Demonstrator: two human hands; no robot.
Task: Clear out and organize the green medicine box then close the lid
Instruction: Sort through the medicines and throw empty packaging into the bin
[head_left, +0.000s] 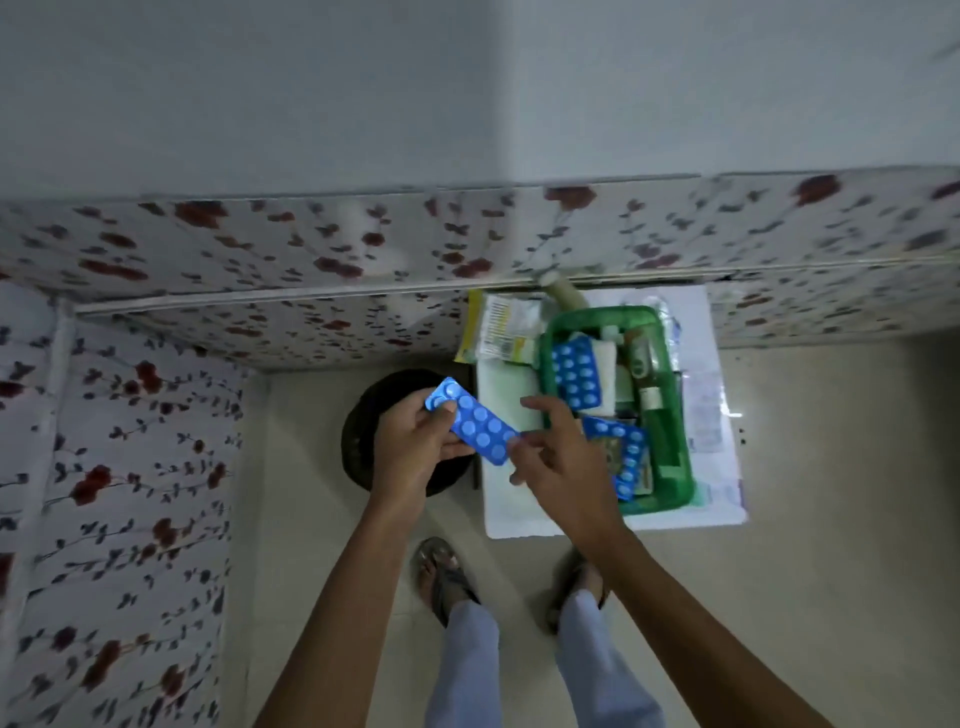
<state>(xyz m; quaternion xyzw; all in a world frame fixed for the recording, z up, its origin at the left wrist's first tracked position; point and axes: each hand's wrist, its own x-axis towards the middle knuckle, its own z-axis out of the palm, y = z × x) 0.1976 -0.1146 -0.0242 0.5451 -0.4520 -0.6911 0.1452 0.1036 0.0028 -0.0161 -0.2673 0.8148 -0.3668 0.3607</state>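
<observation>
Box: green box (680, 467), open, on a white bench (519, 519) beside a floral-covered bed (311, 249); no lid told apart from here.
In box: one blue strip (575, 376) lies flat at its far left; a second blue strip (626, 457) leans at its near left; a green bottle (655, 415) and white packets fill the rest, crowded.
Beyond box: a pale bottle (558, 287) tips out over its far rim; paper packets (506, 325) sit just left of that far corner.
Under box: printed sheets (711, 405) show at its right side.
Held strip: a third blue strip (480, 428), white tablets up, held in the air left of the box, over the bench edge.
Left hand (415, 447): closed on the strip's far end, thumb on top, fingers beneath.
Right hand (566, 457): fingers loosely curled, thumb and fingertip pinching the strip's near end; index finger points toward the box.
Bin: dark round bin (363, 426) on the floor, left of the box, partly behind the left hand.
Person: standing, feet in sandals (441, 577) on the pale floor, near side of the box.
</observation>
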